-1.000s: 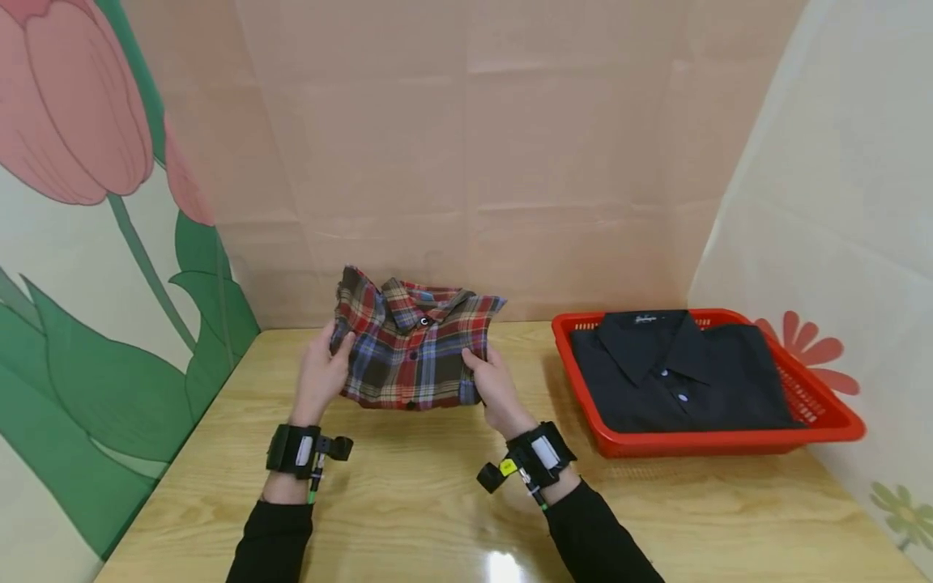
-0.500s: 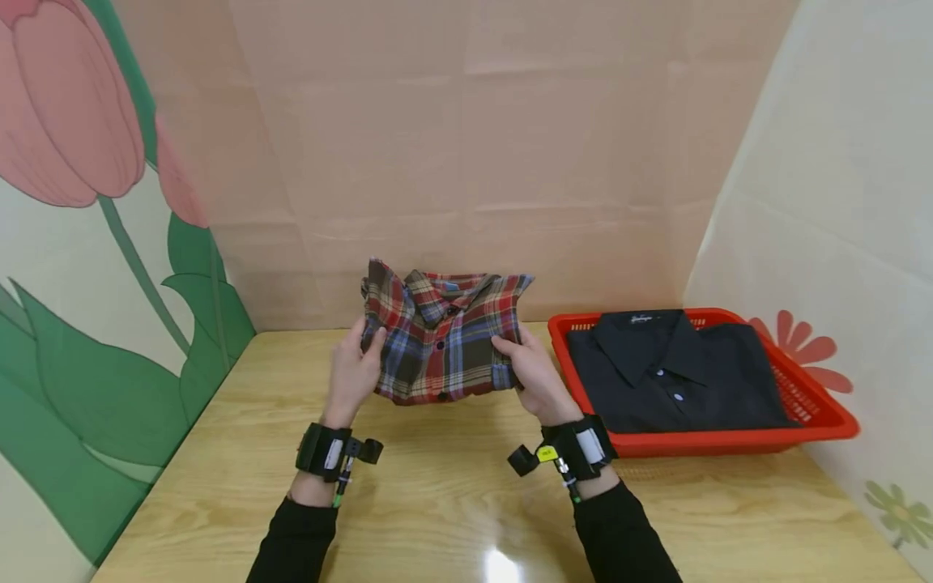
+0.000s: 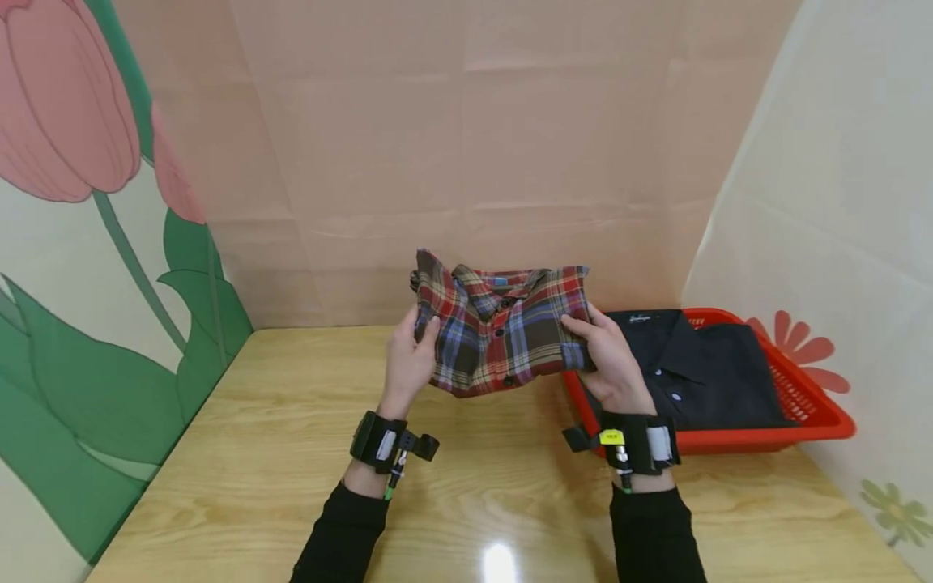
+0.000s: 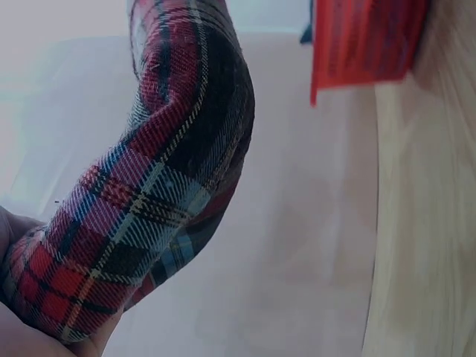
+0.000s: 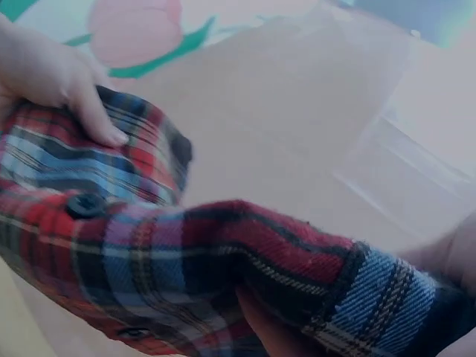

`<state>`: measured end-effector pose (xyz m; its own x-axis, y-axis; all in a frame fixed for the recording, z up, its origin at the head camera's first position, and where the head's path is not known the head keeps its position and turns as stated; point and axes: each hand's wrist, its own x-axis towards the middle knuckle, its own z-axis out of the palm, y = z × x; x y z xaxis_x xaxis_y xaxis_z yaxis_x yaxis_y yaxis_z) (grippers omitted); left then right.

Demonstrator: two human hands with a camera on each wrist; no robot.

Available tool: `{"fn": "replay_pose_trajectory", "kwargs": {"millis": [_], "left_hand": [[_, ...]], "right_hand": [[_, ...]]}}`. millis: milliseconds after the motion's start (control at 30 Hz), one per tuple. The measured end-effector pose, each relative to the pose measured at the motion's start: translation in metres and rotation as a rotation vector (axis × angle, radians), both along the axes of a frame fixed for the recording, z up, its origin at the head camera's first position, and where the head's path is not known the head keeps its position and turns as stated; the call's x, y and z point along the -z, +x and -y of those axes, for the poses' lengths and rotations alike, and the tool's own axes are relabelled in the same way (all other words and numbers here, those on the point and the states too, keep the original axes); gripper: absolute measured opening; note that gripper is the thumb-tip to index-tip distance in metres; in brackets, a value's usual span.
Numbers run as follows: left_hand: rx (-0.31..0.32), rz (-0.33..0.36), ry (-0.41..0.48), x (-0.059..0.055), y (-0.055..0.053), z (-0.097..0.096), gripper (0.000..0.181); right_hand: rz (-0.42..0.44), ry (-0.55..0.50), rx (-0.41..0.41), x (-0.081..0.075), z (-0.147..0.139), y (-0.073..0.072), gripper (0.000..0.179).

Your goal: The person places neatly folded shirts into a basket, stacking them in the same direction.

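Note:
A folded plaid shirt (image 3: 503,332) in red, blue and dark tones hangs above the table between both hands, collar at the far side. My left hand (image 3: 410,356) grips its left edge, thumb on top. On the opposite edge, my right hand (image 3: 615,360) pinches the cloth in the same way and overlaps the basket in the head view. The left wrist view shows the shirt (image 4: 141,201) bending away from the palm. In the right wrist view the shirt's dark button (image 5: 85,204) shows, with the left hand (image 5: 67,82) holding the far side.
A red plastic basket (image 3: 816,429) stands on the right of the wooden table (image 3: 291,453). Inside it lies a folded black shirt (image 3: 722,380). A pinkish backdrop (image 3: 466,162) rises behind the table, with printed sheets at both sides.
Both hands have carried the plaid shirt to the right, from left of the middle to the basket's left side. The shirt has risen slightly in the head view. The basket stays in place.

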<state>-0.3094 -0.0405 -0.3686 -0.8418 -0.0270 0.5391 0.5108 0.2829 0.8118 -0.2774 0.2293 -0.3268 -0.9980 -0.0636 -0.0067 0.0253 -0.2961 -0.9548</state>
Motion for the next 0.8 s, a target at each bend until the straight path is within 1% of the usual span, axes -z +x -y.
{"fn": "replay_pose_trajectory", "kwargs": {"millis": [133,333,433,500,600,667,733,800], "left_hand": [[0.021,0.008,0.025,-0.003,0.003,-0.020,0.034],[0.055,0.015,0.026,-0.004,0.005,-0.047,0.036],[0.063,0.021,0.020,-0.003,0.005,-0.058,0.037],[0.066,0.022,0.020,-0.002,0.005,-0.065,0.037],[0.066,0.020,0.027,0.000,0.005,-0.075,0.037],[0.079,0.028,0.038,0.002,0.005,-0.082,0.038],[0.092,0.036,0.049,0.004,0.006,-0.090,0.039],[0.113,0.047,0.061,0.007,0.006,-0.098,0.040]], "right_hand": [[-0.023,0.033,0.002,-0.001,-0.023,0.002,0.066],[-0.047,0.096,0.000,0.001,-0.056,0.005,0.065],[-0.052,0.171,0.001,0.004,-0.068,0.006,0.069],[-0.070,0.217,0.000,0.006,-0.076,0.005,0.070],[-0.102,0.259,-0.012,0.008,-0.088,0.005,0.069],[-0.111,0.276,-0.017,0.010,-0.097,0.005,0.067],[-0.105,0.298,-0.014,0.011,-0.106,0.006,0.068],[-0.091,0.334,0.016,0.012,-0.115,0.008,0.068]]}}
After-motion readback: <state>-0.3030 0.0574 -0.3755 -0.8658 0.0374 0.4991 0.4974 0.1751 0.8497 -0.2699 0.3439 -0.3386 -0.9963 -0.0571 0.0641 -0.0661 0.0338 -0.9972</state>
